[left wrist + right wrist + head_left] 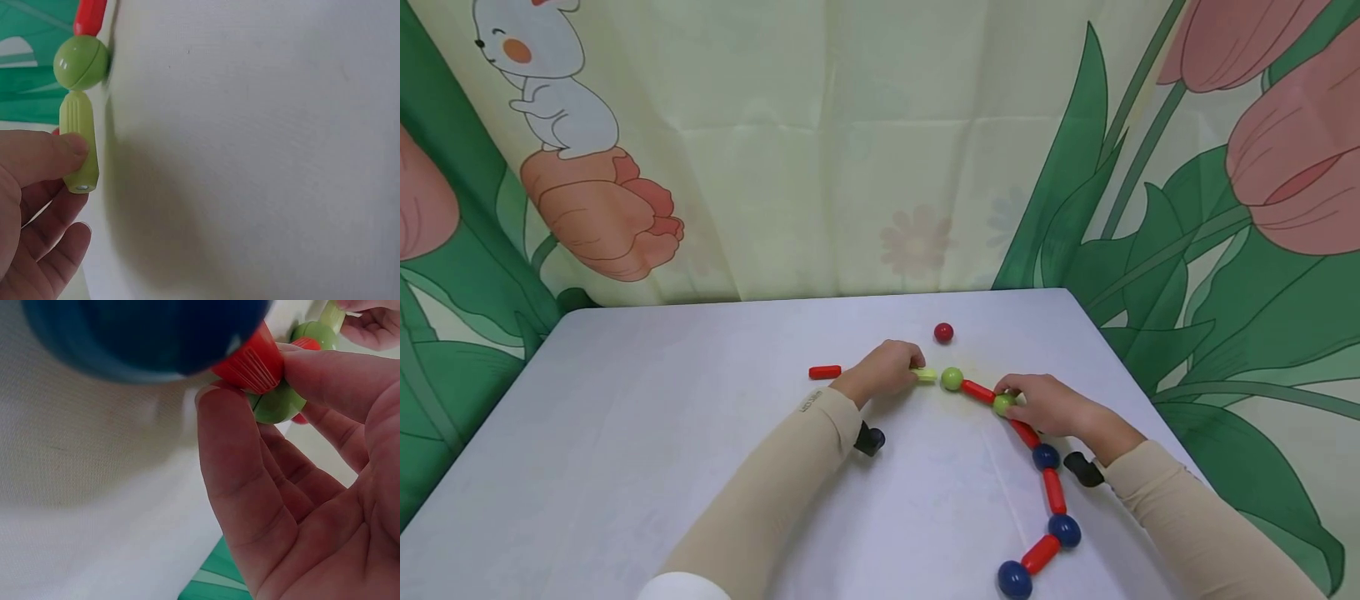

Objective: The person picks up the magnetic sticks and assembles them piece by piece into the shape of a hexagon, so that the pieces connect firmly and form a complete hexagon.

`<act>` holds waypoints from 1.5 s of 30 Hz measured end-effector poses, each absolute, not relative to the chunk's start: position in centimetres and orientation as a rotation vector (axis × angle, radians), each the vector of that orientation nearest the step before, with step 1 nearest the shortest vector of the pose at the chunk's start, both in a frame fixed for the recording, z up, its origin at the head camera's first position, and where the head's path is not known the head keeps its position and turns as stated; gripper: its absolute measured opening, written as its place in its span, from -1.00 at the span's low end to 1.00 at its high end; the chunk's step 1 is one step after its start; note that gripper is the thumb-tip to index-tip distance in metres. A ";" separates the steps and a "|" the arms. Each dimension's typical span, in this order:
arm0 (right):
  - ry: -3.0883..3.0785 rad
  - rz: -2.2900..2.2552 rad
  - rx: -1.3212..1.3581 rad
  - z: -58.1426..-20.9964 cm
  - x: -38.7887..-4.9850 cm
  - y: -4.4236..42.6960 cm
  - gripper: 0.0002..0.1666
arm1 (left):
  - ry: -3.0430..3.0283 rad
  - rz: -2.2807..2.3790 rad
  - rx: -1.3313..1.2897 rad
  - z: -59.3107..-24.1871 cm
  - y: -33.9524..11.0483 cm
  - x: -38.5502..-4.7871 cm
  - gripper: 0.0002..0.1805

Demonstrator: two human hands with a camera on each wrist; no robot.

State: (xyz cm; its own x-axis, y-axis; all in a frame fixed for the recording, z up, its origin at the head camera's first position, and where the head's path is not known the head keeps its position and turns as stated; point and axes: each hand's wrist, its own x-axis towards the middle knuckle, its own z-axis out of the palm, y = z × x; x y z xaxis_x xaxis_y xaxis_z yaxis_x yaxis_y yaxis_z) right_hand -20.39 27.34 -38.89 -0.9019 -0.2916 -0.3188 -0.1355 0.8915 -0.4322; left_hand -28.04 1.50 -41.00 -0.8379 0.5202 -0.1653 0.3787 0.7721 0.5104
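Note:
My left hand (886,368) pinches a yellow-green rod (80,167) between thumb and fingers. The rod's far end is at the green ball (952,379) that ends a chain; whether they touch I cannot tell. From that ball a red rod (977,391) runs to a second green ball (1003,406), which my right hand (1051,406) holds with its fingers and thumb. Beyond it the chain bends toward me through red rods (1054,492) and blue balls, ending in a blue ball (1015,580). In the right wrist view, the fingers partly hide the held ball (275,405).
A loose red ball (943,333) lies behind the chain's green end. Left of my left hand lies a single red rod (825,372). The white table (625,450) ends at a printed curtain (760,167). Black devices (1084,469) show at both wrists.

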 end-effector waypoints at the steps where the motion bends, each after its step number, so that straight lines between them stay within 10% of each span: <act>1: 2.677 -0.573 -0.318 -38.9 -20.4 27.3 -0.58 | 2.669 0.673 0.696 -41.0 1.6 -28.1 -0.74; 45: 2.684 -0.569 -0.271 -39.0 -20.7 27.4 -0.60 | 2.668 0.594 0.766 -39.6 6.1 -32.5 -0.43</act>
State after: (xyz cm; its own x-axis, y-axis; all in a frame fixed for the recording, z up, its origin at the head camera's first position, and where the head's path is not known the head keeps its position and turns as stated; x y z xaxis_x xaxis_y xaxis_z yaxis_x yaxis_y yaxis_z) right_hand -20.68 27.38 -38.98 -0.9083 -0.2619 -0.3263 -0.1068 0.8992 -0.4242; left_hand -32.49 6.13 -39.60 -0.8121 0.5582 -0.1700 0.4334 0.7721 0.4648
